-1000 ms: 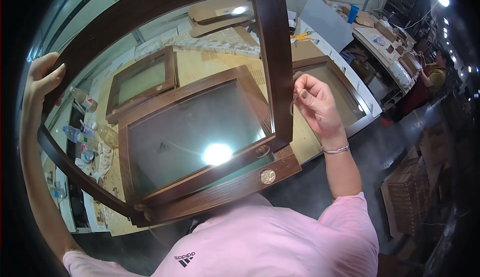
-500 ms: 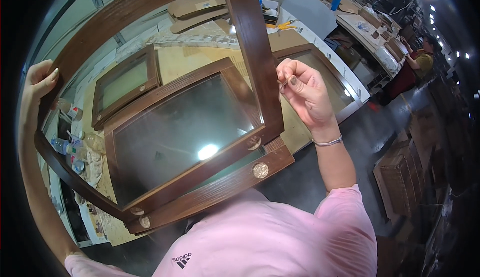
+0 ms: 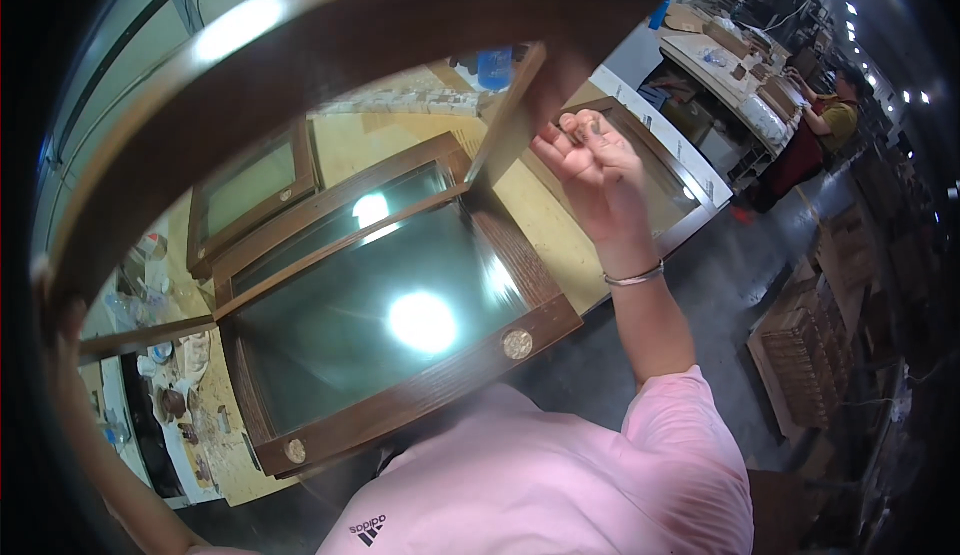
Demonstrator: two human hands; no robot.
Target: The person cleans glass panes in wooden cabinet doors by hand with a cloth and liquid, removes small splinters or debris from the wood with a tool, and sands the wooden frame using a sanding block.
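Observation:
A brown wooden frame [image 3: 350,45] with an open middle is raised and tilted over the table. My left hand [image 3: 62,310], dim and blurred, grips its left side. My right hand [image 3: 598,170] is beside the frame's right side, with fingers curled and thumb pressed against them. Something tiny may be pinched there, too small to name. A brown glass-paned cabinet door [image 3: 430,375] lies below, with round pale spots at its near corners. Farther left rests a smaller glass-paned door [image 3: 250,185], and another glass-paned door [image 3: 640,145] lies behind my right hand.
A pale worktable [image 3: 545,230] bears the doors. Plastic bottles and rags [image 3: 190,350] crowd its left side, and a blue container [image 3: 494,70] stands at the back. Stacked brown cardboard [image 3: 800,360] sits on the floor at right. Another person [image 3: 835,125] works at a far bench.
The frame has swung up and tipped, its near rail lifting away from the door below. My right hand has shifted slightly left; my left hand has moved lower in the picture.

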